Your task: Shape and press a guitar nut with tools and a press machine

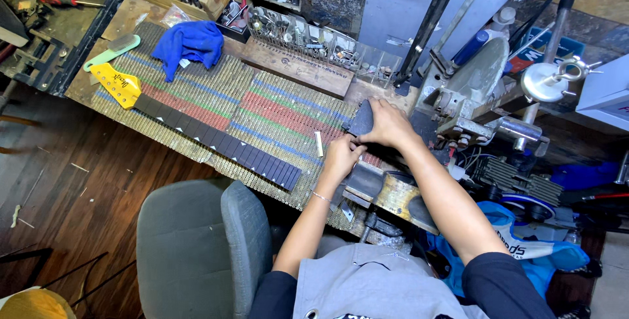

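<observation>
- The fingers of the right hand (388, 124) lie curled over the top of a small dark flat block (362, 119), pressing it down at the bench edge; the fingers of the left hand (342, 155) are pinched narrow at the block's lower corner, seemingly to steady it.
- The block sits at the right end of a woven striped mat (262, 112), just beside a grey metal machine (472, 96), probably so both hands can brace against the bench.
- A guitar neck (216, 140) with a yellow headstock lies diagonally across the mat, apart from both hands, with a small white sliver (319, 143) near its heel end.
- A blue cloth (190, 43) sits bunched at the mat's far corner.
- What the left fingertips grip is hidden under the hand; the block's far edge is covered by the right palm.
</observation>
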